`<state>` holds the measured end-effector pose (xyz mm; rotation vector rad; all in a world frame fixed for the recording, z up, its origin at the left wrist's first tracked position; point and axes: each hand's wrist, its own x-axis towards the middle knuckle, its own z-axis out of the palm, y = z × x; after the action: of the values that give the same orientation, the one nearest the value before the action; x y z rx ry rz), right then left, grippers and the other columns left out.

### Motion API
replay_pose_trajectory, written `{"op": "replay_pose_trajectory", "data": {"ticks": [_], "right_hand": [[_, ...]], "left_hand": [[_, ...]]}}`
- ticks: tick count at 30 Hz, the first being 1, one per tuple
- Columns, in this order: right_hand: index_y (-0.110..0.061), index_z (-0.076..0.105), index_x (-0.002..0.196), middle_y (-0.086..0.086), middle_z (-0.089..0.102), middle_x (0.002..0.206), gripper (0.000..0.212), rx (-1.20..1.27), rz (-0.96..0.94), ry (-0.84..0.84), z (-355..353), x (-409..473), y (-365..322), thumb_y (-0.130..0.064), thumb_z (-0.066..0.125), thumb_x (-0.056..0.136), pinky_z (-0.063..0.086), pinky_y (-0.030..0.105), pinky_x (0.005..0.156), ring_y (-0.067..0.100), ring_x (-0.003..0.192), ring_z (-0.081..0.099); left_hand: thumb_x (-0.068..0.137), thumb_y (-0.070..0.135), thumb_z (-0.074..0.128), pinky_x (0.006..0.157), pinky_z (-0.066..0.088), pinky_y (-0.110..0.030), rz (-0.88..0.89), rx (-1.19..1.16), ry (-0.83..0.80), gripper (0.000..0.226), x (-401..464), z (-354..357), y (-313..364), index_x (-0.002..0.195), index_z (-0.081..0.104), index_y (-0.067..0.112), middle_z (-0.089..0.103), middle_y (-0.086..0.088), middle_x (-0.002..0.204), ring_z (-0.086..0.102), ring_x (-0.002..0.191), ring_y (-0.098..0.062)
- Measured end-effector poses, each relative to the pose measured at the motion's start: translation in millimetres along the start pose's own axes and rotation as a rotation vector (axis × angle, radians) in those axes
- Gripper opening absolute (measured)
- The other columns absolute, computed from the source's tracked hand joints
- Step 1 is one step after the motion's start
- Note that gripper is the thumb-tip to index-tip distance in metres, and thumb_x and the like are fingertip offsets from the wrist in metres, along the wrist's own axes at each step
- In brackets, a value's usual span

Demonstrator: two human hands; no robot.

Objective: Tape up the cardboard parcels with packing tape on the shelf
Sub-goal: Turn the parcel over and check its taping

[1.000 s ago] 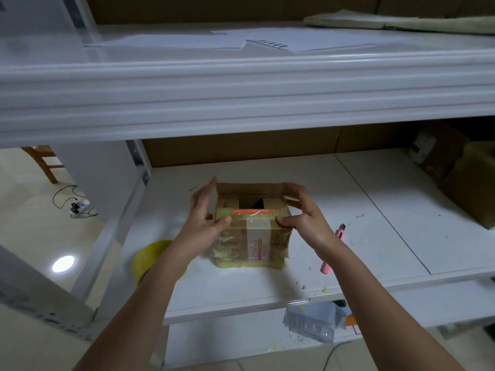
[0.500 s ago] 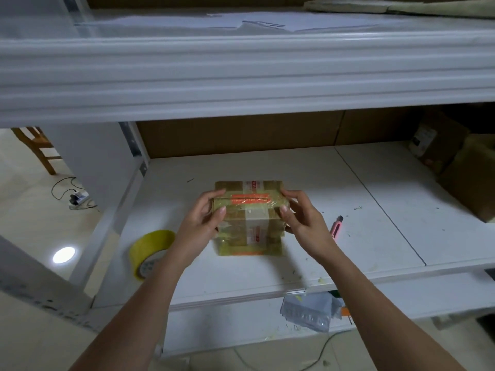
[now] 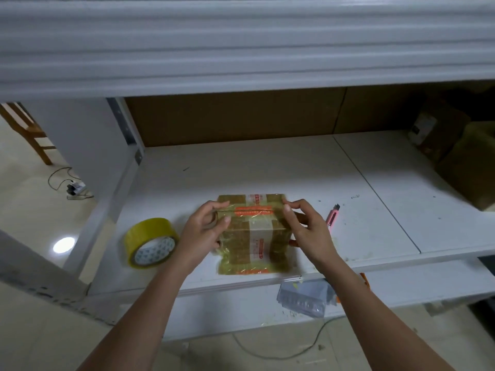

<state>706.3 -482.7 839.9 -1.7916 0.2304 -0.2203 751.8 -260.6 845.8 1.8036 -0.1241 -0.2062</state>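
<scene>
Between the left hand and right hand, both gripping its top corners, sits the taped parcel

Bare forearms, no sleeves/gloves

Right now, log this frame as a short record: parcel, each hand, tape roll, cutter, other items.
parcel: small cardboard parcel, taped over, flaps closed, standing on the white shelf
left hand: fingers curled on the parcel's left top edge
right hand: fingers curled on its right top edge
tape roll: yellow tape roll, on the shelf left of the parcel, apart from it
cutter: pink cutter, right of the parcel
other: brown boxes far right
</scene>
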Motion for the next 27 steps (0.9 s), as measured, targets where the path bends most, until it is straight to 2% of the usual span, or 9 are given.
{"op": "replay_pose_trajectory", "data": {"ticks": [2, 4, 5, 8, 10, 12, 16, 22, 27], "right_hand": [[-0.029, 0.056, 0.084, -0.003, 0.07, 0.093, 0.02, -0.008, 0.007, 0.088, 7.2, 3.5, -3.1, -0.046, 0.055, 0.095, 0.055, 0.028, 0.065, 0.013, 0.09, 0.065], [-0.022, 0.053, 0.082, 0.0, 0.069, 0.082, 0.022, -0.045, 0.015, 0.159, 14.6, 9.5, -6.2, -0.038, 0.057, 0.096, 0.047, 0.023, 0.055, 0.014, 0.075, 0.064], [-0.021, 0.052, 0.082, 0.002, 0.069, 0.078, 0.02, -0.064, 0.019, 0.177, 16.9, 12.1, -6.7, -0.034, 0.058, 0.096, 0.045, 0.025, 0.052, 0.016, 0.068, 0.062], [-0.019, 0.052, 0.097, 0.003, 0.068, 0.072, 0.014, -0.123, 0.066, 0.165, 15.7, 18.4, -8.6, -0.032, 0.058, 0.097, 0.052, 0.036, 0.058, 0.021, 0.06, 0.059], [-0.02, 0.051, 0.108, -0.005, 0.064, 0.078, 0.021, -0.16, 0.136, 0.151, 12.1, 23.5, -12.0, -0.035, 0.059, 0.096, 0.057, 0.039, 0.07, 0.013, 0.064, 0.062], [-0.018, 0.058, 0.11, -0.005, 0.062, 0.085, 0.024, -0.218, 0.165, 0.155, 10.5, 29.5, -14.9, -0.037, 0.059, 0.095, 0.058, 0.039, 0.077, 0.01, 0.069, 0.063], [-0.014, 0.064, 0.1, 0.004, 0.07, 0.08, 0.021, -0.314, 0.094, 0.145, 12.7, 32.7, -9.9, -0.034, 0.058, 0.097, 0.06, 0.042, 0.068, 0.022, 0.068, 0.069], [-0.017, 0.064, 0.092, -0.002, 0.068, 0.074, 0.018, -0.231, 0.042, 0.148, 4.4, 26.8, -8.1, -0.033, 0.059, 0.096, 0.06, 0.041, 0.063, 0.023, 0.07, 0.071], [-0.018, 0.065, 0.092, 0.0, 0.071, 0.078, 0.018, -0.2, 0.087, 0.147, 4.1, 36.6, -6.5, -0.035, 0.062, 0.094, 0.06, 0.045, 0.069, 0.024, 0.072, 0.071]], "left_hand": [[0.095, 0.028, 0.061, 0.065, 0.06, -0.039, 0.02, -0.014, 0.102, 0.009, -0.8, 7.0, 1.9, 0.1, 0.067, 0.033, 0.071, 0.013, 0.102, 0.068, 0.088, -0.006], [0.095, 0.027, 0.062, 0.059, 0.052, -0.023, 0.048, -0.016, 0.225, 0.01, 0.5, 14.9, 5.5, 0.087, 0.068, 0.026, 0.071, 0.013, 0.083, 0.065, 0.075, -0.001], [0.094, 0.025, 0.064, 0.057, 0.05, -0.016, 0.03, -0.045, 0.267, 0.011, 1.7, 17.8, 6.6, 0.084, 0.068, 0.026, 0.072, 0.012, 0.081, 0.064, 0.074, -0.001], [0.091, 0.017, 0.068, 0.066, 0.049, -0.007, -0.049, -0.162, 0.31, 0.014, 4.6, 19.8, 7.1, 0.101, 0.071, 0.026, 0.072, 0.011, 0.099, 0.067, 0.093, -0.003], [0.089, 0.018, 0.071, 0.074, 0.052, -0.014, -0.091, -0.204, 0.308, 0.04, 5.9, 18.1, 7.0, 0.126, 0.062, 0.029, 0.071, 0.009, 0.106, 0.068, 0.098, -0.007], [0.088, 0.02, 0.072, 0.075, 0.051, -0.019, -0.132, -0.204, 0.312, 0.055, 8.4, 17.2, 7.8, 0.138, 0.051, 0.028, 0.07, -0.001, 0.116, 0.066, 0.101, -0.011], [0.089, 0.016, 0.069, 0.069, 0.044, -0.007, -0.125, -0.123, 0.315, 0.049, 10.4, 21.1, 7.0, 0.135, 0.055, 0.009, 0.063, -0.007, 0.131, 0.06, 0.1, -0.007], [0.09, 0.017, 0.069, 0.064, 0.044, 0.0, -0.128, -0.176, 0.332, 0.044, 10.2, 27.4, 6.0, 0.133, 0.058, 0.011, 0.064, -0.002, 0.128, 0.055, 0.084, 0.013], [0.089, 0.017, 0.07, 0.07, 0.046, -0.003, -0.124, -0.145, 0.344, 0.045, 16.1, 30.4, 12.8, 0.132, 0.059, 0.012, 0.065, -0.003, 0.128, 0.06, 0.092, 0.003]]}}
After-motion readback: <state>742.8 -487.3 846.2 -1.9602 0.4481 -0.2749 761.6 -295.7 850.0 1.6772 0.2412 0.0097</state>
